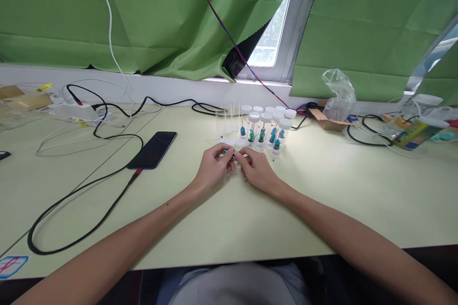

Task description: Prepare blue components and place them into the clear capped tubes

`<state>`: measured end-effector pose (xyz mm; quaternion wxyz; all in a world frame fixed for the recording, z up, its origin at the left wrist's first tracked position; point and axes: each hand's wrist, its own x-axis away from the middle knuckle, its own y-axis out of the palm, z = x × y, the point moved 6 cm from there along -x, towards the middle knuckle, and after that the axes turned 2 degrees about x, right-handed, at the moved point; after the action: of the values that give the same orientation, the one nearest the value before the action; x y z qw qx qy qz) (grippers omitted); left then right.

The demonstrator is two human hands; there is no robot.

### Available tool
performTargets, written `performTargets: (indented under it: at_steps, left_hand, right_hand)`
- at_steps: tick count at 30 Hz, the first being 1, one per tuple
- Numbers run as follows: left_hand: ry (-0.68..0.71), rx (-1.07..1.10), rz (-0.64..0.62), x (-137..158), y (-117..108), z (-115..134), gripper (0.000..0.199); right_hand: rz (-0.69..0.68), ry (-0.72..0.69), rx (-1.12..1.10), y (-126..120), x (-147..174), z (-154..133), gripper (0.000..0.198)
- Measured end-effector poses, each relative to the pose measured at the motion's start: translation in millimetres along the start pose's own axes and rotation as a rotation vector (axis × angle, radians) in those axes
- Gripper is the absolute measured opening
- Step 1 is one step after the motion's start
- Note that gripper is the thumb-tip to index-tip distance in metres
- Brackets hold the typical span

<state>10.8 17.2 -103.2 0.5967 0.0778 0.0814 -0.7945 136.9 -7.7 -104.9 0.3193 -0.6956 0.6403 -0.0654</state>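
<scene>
My left hand (213,166) and my right hand (260,169) meet above the table, fingertips pinched together. Between them is a small blue and dark piece (226,151), mostly hidden by the fingers of my left hand. The fingertips of my right hand touch its dark end. Just behind the hands stand several clear tubes (265,128) with white caps, each holding a small blue or green piece with a thin dark stem. Left of these are a few uncapped clear tubes (221,125), which look empty. White round caps (229,141) seem to lie in front of them, partly covered by my hands.
A black phone (153,150) lies to the left, with a black cable (110,212) looping from it. Behind it is a white power strip (77,110). At the back right are a cardboard box (331,121) with a plastic bag and a green-labelled container (417,136).
</scene>
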Motion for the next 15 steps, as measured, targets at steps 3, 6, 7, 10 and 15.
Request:
performTargets:
  at_steps: [3, 6, 7, 10, 15]
  left_hand:
    - [0.008, -0.002, -0.005, -0.5, -0.1, -0.9, 0.024]
    - [0.002, -0.003, -0.007, -0.6, -0.2, -1.8, 0.024]
    - [-0.002, -0.003, -0.007, -0.6, -0.2, -2.0, 0.024]
    - [-0.006, -0.009, -0.006, -0.1, 0.2, -1.3, 0.024]
    - [-0.008, -0.034, -0.002, 0.8, 1.3, -0.5, 0.025]
  right_hand:
    - [-0.007, 0.012, -0.014, 0.5, 0.8, 0.6, 0.035]
    - [-0.012, 0.007, -0.015, 0.9, 1.0, -0.2, 0.034]
    - [-0.011, 0.006, -0.017, 0.8, 1.0, -0.5, 0.034]
    - [-0.013, 0.005, -0.024, 0.6, 0.5, -1.3, 0.036]
    - [-0.005, -0.002, 0.005, -0.4, -0.8, -1.8, 0.041]
